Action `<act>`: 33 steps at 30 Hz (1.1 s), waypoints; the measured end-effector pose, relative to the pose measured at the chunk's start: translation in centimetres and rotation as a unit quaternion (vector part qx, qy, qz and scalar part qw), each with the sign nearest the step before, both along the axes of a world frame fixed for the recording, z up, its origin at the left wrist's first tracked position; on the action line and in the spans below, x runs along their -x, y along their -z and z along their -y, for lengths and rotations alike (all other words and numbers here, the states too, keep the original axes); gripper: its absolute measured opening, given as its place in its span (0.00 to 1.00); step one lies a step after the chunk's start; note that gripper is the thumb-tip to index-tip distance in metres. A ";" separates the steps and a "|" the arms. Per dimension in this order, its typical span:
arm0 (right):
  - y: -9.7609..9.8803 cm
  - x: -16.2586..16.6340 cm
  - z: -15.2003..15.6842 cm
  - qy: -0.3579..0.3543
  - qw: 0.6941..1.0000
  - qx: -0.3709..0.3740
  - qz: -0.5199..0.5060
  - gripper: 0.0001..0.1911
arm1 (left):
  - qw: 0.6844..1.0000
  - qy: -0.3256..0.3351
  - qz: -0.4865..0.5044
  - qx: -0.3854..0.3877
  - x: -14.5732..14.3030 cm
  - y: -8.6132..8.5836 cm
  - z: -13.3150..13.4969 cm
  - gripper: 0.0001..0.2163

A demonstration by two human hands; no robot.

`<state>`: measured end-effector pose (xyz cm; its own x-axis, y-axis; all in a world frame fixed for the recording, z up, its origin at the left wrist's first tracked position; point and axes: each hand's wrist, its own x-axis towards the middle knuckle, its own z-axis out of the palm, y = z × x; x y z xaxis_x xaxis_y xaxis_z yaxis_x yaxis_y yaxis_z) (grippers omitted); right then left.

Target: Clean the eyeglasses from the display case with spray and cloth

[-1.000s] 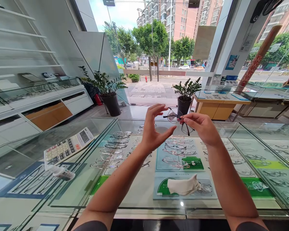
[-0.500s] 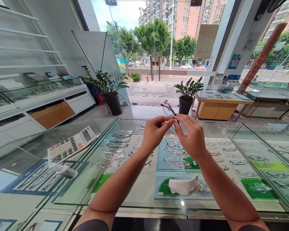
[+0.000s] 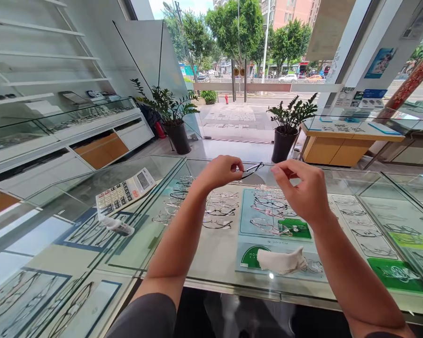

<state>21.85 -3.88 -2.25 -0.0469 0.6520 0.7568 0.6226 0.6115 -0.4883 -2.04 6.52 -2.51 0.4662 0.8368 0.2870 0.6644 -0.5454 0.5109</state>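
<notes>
My left hand (image 3: 223, 173) is closed on a dark-framed pair of eyeglasses (image 3: 253, 170), held above the far part of the glass counter, with the frame pointing right from the fingers. My right hand (image 3: 301, 188) is raised a little to the right of the eyeglasses, apart from them. Its thumb and index finger are pinched together; whether something small is between them cannot be made out. Under the hands, rows of eyeglasses (image 3: 220, 211) lie inside the display case. A pale cleaning cloth (image 3: 282, 261) rests on the counter glass near the front.
A calculator (image 3: 127, 190) and a small white bottle (image 3: 117, 225) lie on the counter at left. Potted plants (image 3: 178, 136) flank the glass door. Another display table (image 3: 348, 134) is at the back right, and a long cabinet (image 3: 105, 145) lines the left wall.
My right hand has come off the eyeglasses and moved right. The left hand keeps them and has turned them lower and flatter. The view has tilted downward.
</notes>
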 end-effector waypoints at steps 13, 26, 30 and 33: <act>-0.4 -0.2 0.1 -0.003 1.000 -0.013 0.025 0.14 | 0.936 -0.109 -0.269 0.200 2.6 5.4 -6.6 0.08; -0.2 0.1 0.2 -0.011 0.999 -0.004 0.045 0.13 | 0.923 -0.142 -0.297 0.198 2.9 7.6 -8.2 0.09; -0.3 0.1 0.2 -0.012 0.999 -0.003 0.047 0.13 | 0.922 -0.140 -0.303 0.196 2.8 8.0 -8.4 0.09; -0.3 0.1 0.3 -0.012 0.999 0.004 0.051 0.13 | 0.920 -0.143 -0.308 0.195 2.7 8.1 -8.4 0.08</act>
